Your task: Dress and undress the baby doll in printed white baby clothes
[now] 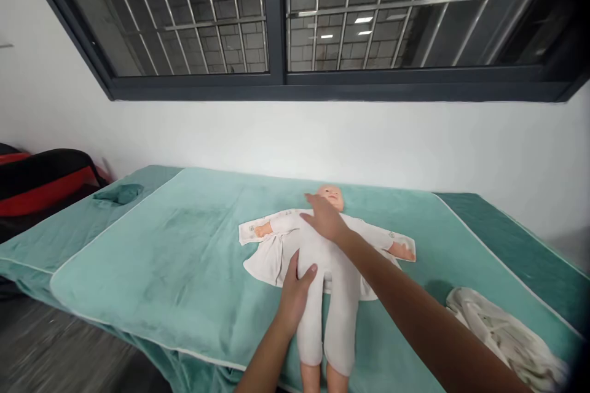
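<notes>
A baby doll [332,196] in a white garment [332,282] lies on its back on a teal blanket [175,258], arms spread out. My left hand [295,291] rests on the doll's left hip, fingers together and pressed against the cloth. My right hand [325,218] lies flat across the doll's upper chest just below its chin, fingers stretched out. Neither hand holds anything I can make out.
A crumpled white cloth [504,334] lies at the right near the bed's edge. A small teal bundle [117,194] sits at the far left of the bed. A black and red bag [43,181] stands left of it. A white wall and barred window are behind.
</notes>
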The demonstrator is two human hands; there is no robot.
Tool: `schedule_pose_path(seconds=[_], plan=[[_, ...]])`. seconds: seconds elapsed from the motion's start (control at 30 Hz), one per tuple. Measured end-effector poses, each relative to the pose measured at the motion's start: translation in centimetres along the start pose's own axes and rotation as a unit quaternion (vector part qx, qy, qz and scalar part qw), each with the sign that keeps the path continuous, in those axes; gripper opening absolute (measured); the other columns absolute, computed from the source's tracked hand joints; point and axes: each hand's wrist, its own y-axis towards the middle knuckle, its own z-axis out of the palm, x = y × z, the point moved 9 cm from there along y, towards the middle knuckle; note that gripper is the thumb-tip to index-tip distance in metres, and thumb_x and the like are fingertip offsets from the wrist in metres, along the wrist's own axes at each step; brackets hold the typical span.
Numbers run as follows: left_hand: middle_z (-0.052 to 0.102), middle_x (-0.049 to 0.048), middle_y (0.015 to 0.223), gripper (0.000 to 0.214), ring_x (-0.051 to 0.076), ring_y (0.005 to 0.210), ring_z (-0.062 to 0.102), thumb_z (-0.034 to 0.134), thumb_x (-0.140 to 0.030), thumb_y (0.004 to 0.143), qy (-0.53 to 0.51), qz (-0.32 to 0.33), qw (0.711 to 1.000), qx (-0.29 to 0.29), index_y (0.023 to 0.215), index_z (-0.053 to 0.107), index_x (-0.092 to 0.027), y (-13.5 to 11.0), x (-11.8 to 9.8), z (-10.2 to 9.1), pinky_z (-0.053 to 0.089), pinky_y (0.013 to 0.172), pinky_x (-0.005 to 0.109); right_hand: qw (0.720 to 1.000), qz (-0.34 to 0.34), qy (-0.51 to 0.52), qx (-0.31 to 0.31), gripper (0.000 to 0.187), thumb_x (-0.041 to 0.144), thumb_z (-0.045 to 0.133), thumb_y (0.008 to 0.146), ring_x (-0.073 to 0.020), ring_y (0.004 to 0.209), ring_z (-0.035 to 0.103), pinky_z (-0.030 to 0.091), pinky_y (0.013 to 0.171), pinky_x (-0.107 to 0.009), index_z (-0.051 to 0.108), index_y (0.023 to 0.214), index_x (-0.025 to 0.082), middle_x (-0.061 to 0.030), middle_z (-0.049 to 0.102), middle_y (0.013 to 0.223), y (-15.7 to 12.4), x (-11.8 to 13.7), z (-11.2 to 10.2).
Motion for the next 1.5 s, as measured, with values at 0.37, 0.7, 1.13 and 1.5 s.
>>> schedule_pose_path(seconds=[0.37,0.7,1.13,1.5], plan=[[0.028,0.0039,0.161,0.071,0.022,0.149,0.022,0.04,-0.061,0.093,0.099,-0.027,0.992,0.075,0.153,0.031,-0.024,-0.6,0.4,-0.5,0.017,0.124,0.037,0.978,-0.12,-0.075,0.154,0.039,0.041,0.061,0.087,-0.0293,0.106,0.059,0.04,0.085,-0.039,0.062,0.121,0.022,-0.0117,0.066,0.117,2.7,5.6,7.2],[0.061,0.0122,0.118,0.029,0.03,0.121,0.047,0.058,-0.019,0.08,0.389,0.209,0.891,-0.11,0.108,0.067,-0.019,7.8,-5.9,-7.6,0.034,0.107,0.049,0.986,-0.101,-0.088,0.103,0.043,0.046,0.046,0.097,-0.0254,0.104,0.057,0.038,0.079,-0.033,0.05,0.136,0.032,-0.0078,0.062,0.119,0.6,2.3,2.4],[0.057,-0.0003,0.072,0.027,0.016,0.067,0.051,0.048,-0.044,0.085,0.192,0.13,0.955,-0.188,0.08,0.057,-0.019,10.0,-8.0,-12.1,0.04,0.064,0.027,0.982,-0.079,-0.122,0.118,0.043,0.055,0.039,0.097,-0.0262,0.102,0.058,0.039,0.081,-0.036,0.058,0.128,0.031,-0.0087,0.064,0.111,-0.5,2.3,2.8],[0.063,0.001,0.084,0.022,0.016,0.082,0.057,0.05,-0.037,0.089,0.131,0.194,0.972,-0.01,0.081,0.06,-0.019,6.6,-11.5,1.9,0.044,0.079,0.026,0.987,-0.038,-0.115,0.105,0.022,0.027,0.051,0.092,-0.0269,0.108,0.057,0.041,0.093,-0.041,0.066,0.106,0.021,-0.0109,0.066,0.111,1.5,3.7,5.4]])
